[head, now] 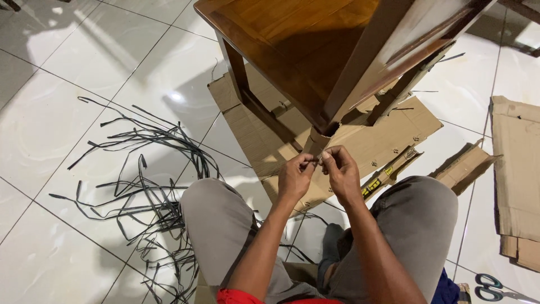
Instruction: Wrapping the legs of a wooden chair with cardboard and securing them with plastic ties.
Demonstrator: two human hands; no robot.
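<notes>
**A:** Head view, going left to right. Far left on the white glossy tiled floor [50, 129] lay a messy tangle of thin black plastic strapping strips [147, 186], spread from mid-left down past the person's knee. Then came the grey-trousered left knee [216, 225], bent up off the floor.

**B:** And the hands?

**A:** Both were up in the middle, between the knees. The left hand [293, 177] was curled closed, thumb and fingertips pinched on a small thin piece [315, 161] right at the corner of a flattened brown cardboard wrapping [371, 141]. The right hand [340, 171] was just beside it, touching it, fingers also pinched shut on that same little bit. Too small to tell what it was, maybe a strip end or a flap of the card.

**B:** Where was that cardboard?

**A:** Lying flat on the tiles under a dark brown polished wooden furniture piece [315, 50], which stood over it with its legs coming down right above the hands.

**B:** Anything on the right?

**A:** Yep, a torn brown cardboard scrap [464, 166] past the right knee, a bigger flat brown cardboard sheet [517, 180] at the right edge, and teal-handled scissors [495, 287] in the bottom right corner, well apart from both hands.
</notes>
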